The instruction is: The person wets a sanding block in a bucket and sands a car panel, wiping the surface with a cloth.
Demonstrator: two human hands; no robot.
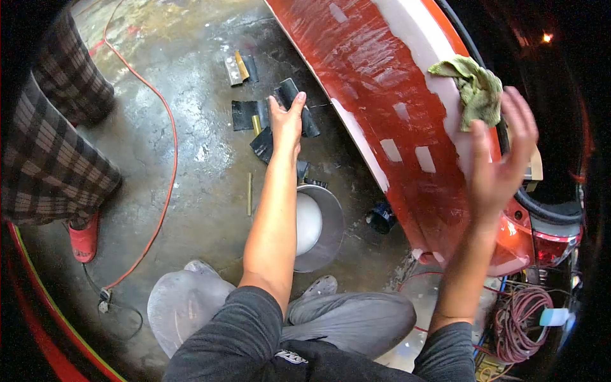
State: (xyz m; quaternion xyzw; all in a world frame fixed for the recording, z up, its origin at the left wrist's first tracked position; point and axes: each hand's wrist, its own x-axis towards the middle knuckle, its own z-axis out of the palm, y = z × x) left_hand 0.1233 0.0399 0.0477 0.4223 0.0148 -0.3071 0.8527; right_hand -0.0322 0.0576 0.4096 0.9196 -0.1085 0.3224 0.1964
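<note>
My left hand (286, 124) reaches down to the dark sheets on the wet floor, its thumb and a finger spread at the edge of a curled black sheet (308, 119). Whether it grips that sheet cannot be made out. Another black sheet (244, 116) and a yellowish strip (256, 125) lie beside it. At the right, my right hand (503, 159) is slightly blurred, with fingers apart, just below and beside a crumpled green cloth (477, 92). The cloth rests on the upper edge of the red and pale-patched car panel (372, 76).
Below my left forearm stands a bucket (332, 223) with whitish content. A dark can (381, 218) is near the panel. An orange hose (172, 153) crosses the floor. Another person in plaid trousers (57, 153) stands at the left. A coiled hose (522, 325) lies lower right.
</note>
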